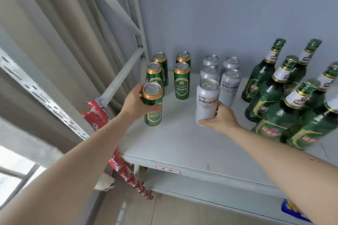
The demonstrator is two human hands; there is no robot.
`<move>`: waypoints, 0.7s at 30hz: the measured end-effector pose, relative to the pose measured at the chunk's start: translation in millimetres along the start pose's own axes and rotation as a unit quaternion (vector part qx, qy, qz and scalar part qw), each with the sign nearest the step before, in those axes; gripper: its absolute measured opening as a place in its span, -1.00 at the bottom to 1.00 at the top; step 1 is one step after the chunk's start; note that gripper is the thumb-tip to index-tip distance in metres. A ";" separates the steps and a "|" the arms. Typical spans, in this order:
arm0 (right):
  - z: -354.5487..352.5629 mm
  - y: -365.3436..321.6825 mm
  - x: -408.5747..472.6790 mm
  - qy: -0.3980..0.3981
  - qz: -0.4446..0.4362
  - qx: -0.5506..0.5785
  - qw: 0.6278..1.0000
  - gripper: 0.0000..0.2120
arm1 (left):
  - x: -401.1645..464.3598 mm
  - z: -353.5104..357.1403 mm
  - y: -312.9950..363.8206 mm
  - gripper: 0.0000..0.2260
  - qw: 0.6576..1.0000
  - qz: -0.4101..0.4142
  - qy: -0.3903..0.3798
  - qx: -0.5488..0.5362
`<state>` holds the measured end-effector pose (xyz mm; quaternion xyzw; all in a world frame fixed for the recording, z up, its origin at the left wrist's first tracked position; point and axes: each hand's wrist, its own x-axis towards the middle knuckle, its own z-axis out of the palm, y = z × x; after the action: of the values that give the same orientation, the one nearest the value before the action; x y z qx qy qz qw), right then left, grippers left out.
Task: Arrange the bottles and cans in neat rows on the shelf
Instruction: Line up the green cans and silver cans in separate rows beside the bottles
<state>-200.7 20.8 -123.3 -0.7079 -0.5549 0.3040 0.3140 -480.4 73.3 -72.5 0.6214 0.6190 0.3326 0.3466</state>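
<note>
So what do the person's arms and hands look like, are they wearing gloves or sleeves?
No gloves and no sleeves in view: both forearms are bare right up to the picture's edge. The left hand and right hand show no rings, watch or bands. One small dark mark sits on the right forearm. Nails look short and unpainted.

"CRAFT WHEAT" on silver can (pixel 207 102)

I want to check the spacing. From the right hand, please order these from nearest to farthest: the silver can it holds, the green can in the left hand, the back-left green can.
From the right hand:
1. Held silver can, in its grip, front of silver row.
2. Green can in the left hand, across the shelf to the left.
3. Back-left green can, far rear corner.
</note>
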 end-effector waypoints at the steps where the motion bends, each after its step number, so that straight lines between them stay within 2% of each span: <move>1: 5.0 0.3 2.9 0.010 0.010 0.000 1.000 -0.41 | 7.4 -1.2 -4.0 -0.36 1.000 0.005 -0.010 -0.003; 9: 30.0 1.1 18.9 0.060 0.053 -0.003 0.997 -0.42 | 48.0 -4.9 -29.3 -0.36 0.997 0.025 -0.061 -0.037; 21: 40.9 6.4 32.7 0.067 0.077 -0.012 0.995 -0.41 | 68.8 -2.3 -39.0 -0.36 0.993 0.027 -0.085 -0.082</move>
<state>-222.2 55.9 -156.3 -0.7712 -0.4798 0.2721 0.3178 -502.5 141.8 -105.2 0.6332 0.5412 0.3373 0.4386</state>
